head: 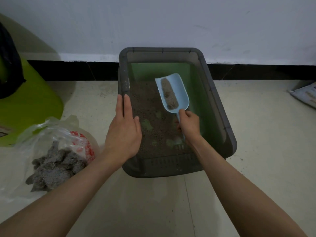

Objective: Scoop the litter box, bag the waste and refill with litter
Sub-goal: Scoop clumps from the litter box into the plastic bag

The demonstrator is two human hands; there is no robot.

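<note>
A grey litter box (220,106) with a green inner tray stands on the floor against the wall. Brown litter (150,108) lies thin in it, with green bare patches showing. My right hand (189,124) is shut on the handle of a light blue scoop (181,89), held above the litter with a strip of grey-brown litter in its bowl. My left hand (124,127) rests on the box's left rim, fingers flat along it. A clear plastic bag (56,142) with red print lies on the floor to the left, holding grey clumps of waste (54,166).
A lime-green container (29,106) with a black bag (8,69) over it stands at the far left. A white litter sack (306,96) lies at the right edge. A black skirting strip runs behind the box. The floor is pale tile.
</note>
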